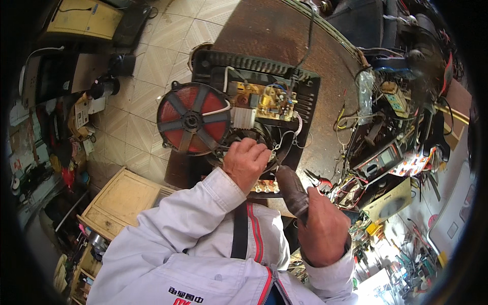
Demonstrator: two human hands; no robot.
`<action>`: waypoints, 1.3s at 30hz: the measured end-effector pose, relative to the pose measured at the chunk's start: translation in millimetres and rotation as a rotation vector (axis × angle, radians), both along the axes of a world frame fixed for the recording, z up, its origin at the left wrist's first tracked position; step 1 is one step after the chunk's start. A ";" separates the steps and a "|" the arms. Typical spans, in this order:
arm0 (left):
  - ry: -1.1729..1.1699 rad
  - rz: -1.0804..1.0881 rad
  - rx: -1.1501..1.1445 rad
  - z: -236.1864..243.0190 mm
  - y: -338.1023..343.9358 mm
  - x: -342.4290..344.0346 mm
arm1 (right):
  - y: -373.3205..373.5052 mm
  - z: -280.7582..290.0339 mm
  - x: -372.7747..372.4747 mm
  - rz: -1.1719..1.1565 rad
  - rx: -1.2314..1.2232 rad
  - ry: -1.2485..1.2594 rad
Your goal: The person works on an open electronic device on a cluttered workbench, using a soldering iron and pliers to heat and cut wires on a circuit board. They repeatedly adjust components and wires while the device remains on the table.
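Observation:
An opened induction cooker's black case [305, 81] lies on the table in front of me. Its circuit board [274, 101] and silver heat sink [244, 118] are exposed. The round coil [192, 120], red with dark spokes, rests over the case's left side. My left hand [247, 161] reaches into the case's near part, by the dark fan [262, 134]. Its fingers are closed and their tips are hidden. My right hand [323, 223] is wrapped round a dark brown barrel-shaped hand tool [292, 190], whose front end points into the case beside my left fingers.
A meter with a small display [378, 161] and red-handled pliers [318, 180] lie to the right among tangled wires. A black cable [311, 40] runs from the case to the table's far edge. A wooden cabinet [124, 198] stands at the left, near the tiled floor [137, 127].

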State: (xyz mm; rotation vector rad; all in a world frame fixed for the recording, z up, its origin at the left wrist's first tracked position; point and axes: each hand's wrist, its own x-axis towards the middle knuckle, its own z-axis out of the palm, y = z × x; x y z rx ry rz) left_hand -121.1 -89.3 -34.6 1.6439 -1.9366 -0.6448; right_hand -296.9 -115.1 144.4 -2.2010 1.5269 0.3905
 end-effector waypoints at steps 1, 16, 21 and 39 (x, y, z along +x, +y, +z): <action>0.017 0.009 0.008 5.3 3.0 1.2 | -0.3 7.7 0.7 -0.049 0.043 -0.006; -0.062 0.399 0.030 20.2 55.8 66.5 | 26.6 -17.5 59.3 -0.132 0.186 -0.346; -0.085 0.414 0.034 11.5 56.2 65.1 | 23.5 -20.0 65.0 -0.090 0.179 -0.342; -0.104 0.418 0.076 12.5 53.3 64.2 | 22.4 -24.8 67.5 0.016 0.191 -0.269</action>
